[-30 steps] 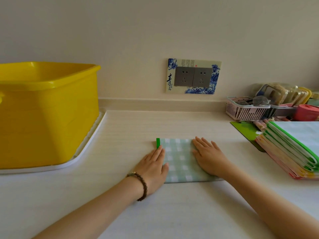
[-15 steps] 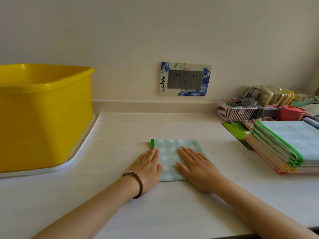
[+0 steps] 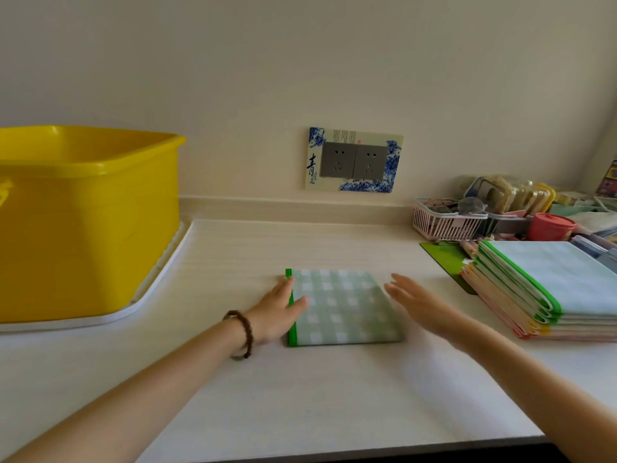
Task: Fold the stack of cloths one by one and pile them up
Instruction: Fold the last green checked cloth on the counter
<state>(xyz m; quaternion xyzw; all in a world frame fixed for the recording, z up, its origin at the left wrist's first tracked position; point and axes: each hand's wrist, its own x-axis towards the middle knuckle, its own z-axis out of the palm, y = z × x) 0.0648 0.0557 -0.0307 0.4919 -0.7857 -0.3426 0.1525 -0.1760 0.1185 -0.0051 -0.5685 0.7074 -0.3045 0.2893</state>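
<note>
Here, the left hand [image 3: 277,312] lies flat, fingers straight, against the green-trimmed left edge of the folded cloth [image 3: 344,309], with the thumb on the fabric. The right hand [image 3: 422,304], blurred, is spread and empty just beside the right edge. The cloth lies flat on the counter [image 3: 300,396]. Thin, soft and light, it would likely sag from one corner, so pinching both side edges should keep the folds. Beyond: stack of cloths [image 3: 561,282] at right, yellow tub [image 3: 86,228] at left.

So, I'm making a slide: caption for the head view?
Left hand touches a folded green checked cloth, right hand beside it, cloth stack at right.
</note>
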